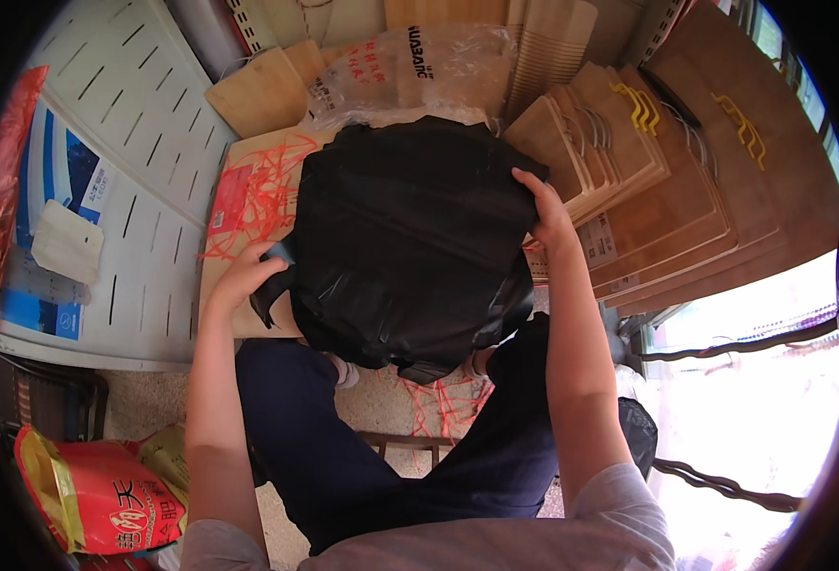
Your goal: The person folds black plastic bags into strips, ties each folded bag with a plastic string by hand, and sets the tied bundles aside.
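Note:
A wide, crumpled black plastic sheet (pixel 410 238) spreads in front of me, over a pale board (pixel 217 295) and down toward my knees. Whether it is a bag or a loose sheet I cannot tell. My left hand (pixel 245 276) has its thumb and fingers closed on a fold at the sheet's left edge. On the right side, my right hand (pixel 550 214) grips the upper edge, with some fingers hidden. Tangled red plastic string (pixel 272 181) and a red packet (pixel 232 198) lie on the board to the sheet's left.
Wooden cutting boards (pixel 648 200) with yellow hooks stand at right. Clear plastic wrapping (pixel 419 71) lies behind the sheet. A slotted metal panel (pixel 143 181) with a blue box (pixel 43 228) is at left. A red bag (pixel 105 495) sits lower left; more red string (pixel 443 404) is on the floor.

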Demonstrator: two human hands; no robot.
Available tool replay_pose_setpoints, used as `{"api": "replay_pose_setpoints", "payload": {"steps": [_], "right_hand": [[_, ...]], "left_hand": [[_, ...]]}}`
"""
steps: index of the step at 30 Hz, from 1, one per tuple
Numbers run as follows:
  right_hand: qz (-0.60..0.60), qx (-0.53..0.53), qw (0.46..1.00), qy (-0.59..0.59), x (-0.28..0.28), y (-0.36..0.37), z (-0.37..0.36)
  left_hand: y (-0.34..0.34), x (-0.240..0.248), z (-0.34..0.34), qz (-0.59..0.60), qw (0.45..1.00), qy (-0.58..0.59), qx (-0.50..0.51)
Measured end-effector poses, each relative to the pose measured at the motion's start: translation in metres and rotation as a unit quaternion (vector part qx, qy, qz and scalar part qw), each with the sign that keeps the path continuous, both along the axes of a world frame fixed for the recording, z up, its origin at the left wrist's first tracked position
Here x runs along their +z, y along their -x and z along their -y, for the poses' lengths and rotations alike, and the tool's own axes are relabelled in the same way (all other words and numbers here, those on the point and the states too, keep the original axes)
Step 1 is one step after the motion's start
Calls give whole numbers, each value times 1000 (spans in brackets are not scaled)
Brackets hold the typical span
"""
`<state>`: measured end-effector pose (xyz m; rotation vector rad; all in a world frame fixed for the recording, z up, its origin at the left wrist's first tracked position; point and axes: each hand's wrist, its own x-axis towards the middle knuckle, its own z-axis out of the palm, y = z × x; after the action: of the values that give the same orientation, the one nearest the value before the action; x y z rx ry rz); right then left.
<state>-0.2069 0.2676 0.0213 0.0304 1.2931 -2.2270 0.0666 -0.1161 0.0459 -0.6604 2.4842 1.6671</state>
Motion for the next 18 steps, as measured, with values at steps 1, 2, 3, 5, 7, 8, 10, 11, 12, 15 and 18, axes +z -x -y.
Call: {"api": "replay_pose_setpoints", "payload": {"steps": [1,2,3,5,7,8,10,11,12,15,18], "right_hand": [[-1,-3,1000,-1,-2,2,-1],[-12,-39,999,-13,-6,4,-2],[-24,-74,997,-24,-9,6,-2],[-53,-57,997,-22,-1,5,-3],[-85,-41,995,-20,4,5,-5],[-95,-41,994,-29,5,6,-8],[-106,-40,993,-38,7,5,-12],[-78,-39,996,-29,10,4,-12],[-49,-39,998,-20,11,4,-12],[22,-21,999,26,14,3,-7],[-15,-35,999,-21,-2,9,-4]], "left_hand": [[5,-3,-2,-1,1000,-1,-3],[9,-5,-3,7,998,65,-25],[13,-7,-5,14,990,130,-47],[17,-6,-15,30,978,202,-31],[21,-5,-35,-183,850,493,12],[31,-7,-48,-214,860,463,-14],[53,-5,-80,-238,879,404,-86],[67,-11,-95,-243,891,367,-110],[81,-13,-111,-240,886,373,-138],[121,-34,-143,-259,851,436,-138],[138,-66,-146,-216,849,456,-158]]}}
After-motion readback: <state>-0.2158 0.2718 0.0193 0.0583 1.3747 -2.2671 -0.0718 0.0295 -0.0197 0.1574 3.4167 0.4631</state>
